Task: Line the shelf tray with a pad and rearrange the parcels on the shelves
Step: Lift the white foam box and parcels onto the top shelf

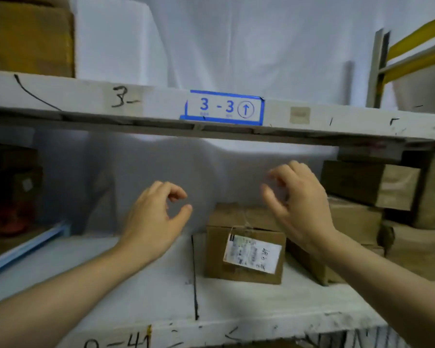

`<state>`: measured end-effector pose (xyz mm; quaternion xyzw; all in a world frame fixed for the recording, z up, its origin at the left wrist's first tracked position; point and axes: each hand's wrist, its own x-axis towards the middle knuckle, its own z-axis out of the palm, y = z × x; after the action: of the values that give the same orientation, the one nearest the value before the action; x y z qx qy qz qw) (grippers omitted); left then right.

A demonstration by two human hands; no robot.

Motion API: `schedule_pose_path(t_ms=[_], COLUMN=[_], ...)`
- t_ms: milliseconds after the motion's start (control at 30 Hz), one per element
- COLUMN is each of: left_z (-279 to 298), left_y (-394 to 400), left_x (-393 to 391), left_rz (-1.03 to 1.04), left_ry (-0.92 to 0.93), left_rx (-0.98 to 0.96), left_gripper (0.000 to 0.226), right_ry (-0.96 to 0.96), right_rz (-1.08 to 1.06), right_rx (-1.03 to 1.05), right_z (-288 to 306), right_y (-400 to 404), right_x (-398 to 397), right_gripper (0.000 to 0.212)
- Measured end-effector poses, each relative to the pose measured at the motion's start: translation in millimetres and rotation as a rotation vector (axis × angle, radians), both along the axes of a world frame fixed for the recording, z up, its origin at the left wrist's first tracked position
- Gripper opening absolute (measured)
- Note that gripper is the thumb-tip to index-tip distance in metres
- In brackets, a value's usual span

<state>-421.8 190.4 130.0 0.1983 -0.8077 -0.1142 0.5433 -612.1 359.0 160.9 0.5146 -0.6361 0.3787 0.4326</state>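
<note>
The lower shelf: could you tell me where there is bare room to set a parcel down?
Bare white surface lies left of the labelled parcel, below the left hand, out to the blue board. Right of it, stacked boxes crowd the shelf.

Parcel label [252, 253] print blurred, unreadable

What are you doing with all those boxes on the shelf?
A person is reaching both bare hands into the lower shelf of a storage rack. The left hand and right hand are in the air with loosely curled fingers, holding nothing. Just below and between them sits a small cardboard parcel tied with string, with a white label on its front. More brown boxes are stacked to its right. The beam above carries a blue 3-3 label.
</note>
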Motion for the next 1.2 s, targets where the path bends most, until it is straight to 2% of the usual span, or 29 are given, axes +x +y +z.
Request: schedule_pose_path(t_ms=[100, 167, 267, 367, 400, 500, 667, 833, 1033, 1200], left_z=[-24, -29, -32, -32, -35, -44, -57, -55, -49, -43], left_y=[6, 8, 3, -6, -11, -27, -43, -44, -41, -28], left_x=[-26, -40, -61, -84, -92, -114, -139, -140, -125, -105], left_rz=[-0.031, -0.101, -0.169, -0.219, -0.248, -0.316, -0.422, -0.447, -0.459, -0.498], left_ry=[-0.161, -0.238, -0.298, -0.252, -0.231, -0.231, -0.220, -0.186, -0.121, -0.112], left_rx=[0.517, 0.762, 0.973, 1.117, 1.175, 1.308, 1.440, 1.560, 1.600, 1.541], left_gripper=[0.041, 0.061, 0.070, 0.059, 0.058, 0.078, 0.072, 0.088, 0.088, 0.091], right_ry=[-0.418, -0.713, -1.157, -1.362, -1.405, -1.532, -1.659, -1.758, -1.817, -1.768], right_rz=[-0.099, -0.066, 0.055, 0.105, 0.129, 0.197, 0.187, 0.190, 0.331, 0.366], right_rx=[0.179, 0.270, 0.331, 0.340, 0.335, 0.313, 0.302, 0.184, 0.049, -0.051], right_z=[-35, -50, -66, -82, -87, -97, -105, -112, -100, -97], right_y=[14, 15, 4, -11, -17, -33, -50, -55, -48, -32], right_x=[-35, -50, -69, -87, -93, -103, -112, -112, -96, -80], right_gripper=[0.036, 0.051, 0.070, 0.090, 0.095, 0.097, 0.076, 0.059, 0.046, 0.039])
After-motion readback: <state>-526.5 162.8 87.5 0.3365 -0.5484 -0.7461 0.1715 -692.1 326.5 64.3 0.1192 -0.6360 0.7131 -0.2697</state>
